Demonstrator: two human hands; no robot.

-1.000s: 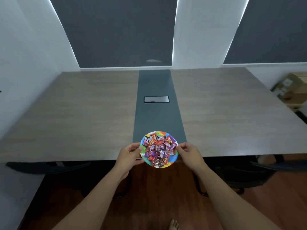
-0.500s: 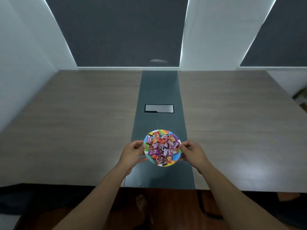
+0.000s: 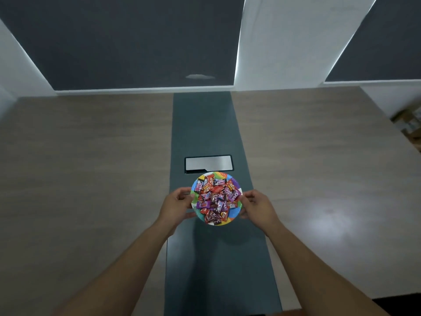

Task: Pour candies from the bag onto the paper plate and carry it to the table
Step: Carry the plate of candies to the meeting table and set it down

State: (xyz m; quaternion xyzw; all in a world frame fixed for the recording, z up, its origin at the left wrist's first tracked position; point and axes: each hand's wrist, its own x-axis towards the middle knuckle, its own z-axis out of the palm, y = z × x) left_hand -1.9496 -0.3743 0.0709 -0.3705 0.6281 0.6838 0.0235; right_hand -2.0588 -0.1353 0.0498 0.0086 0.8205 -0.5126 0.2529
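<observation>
A round, multicoloured paper plate heaped with several wrapped candies in red and purple hangs over the dark centre strip of the wooden table. My left hand grips the plate's left rim and my right hand grips its right rim. A shadow lies on the strip below the plate, so the plate looks slightly above the surface. No candy bag is in view.
A rectangular metal cable hatch is set into the strip just beyond the plate. Dark window blinds and white wall panels stand behind the table. A cardboard box sits past the table's right edge.
I have come closer to the table and both hands have carried the plate forward from over the table's front edge to above the centre strip, near the hatch.
</observation>
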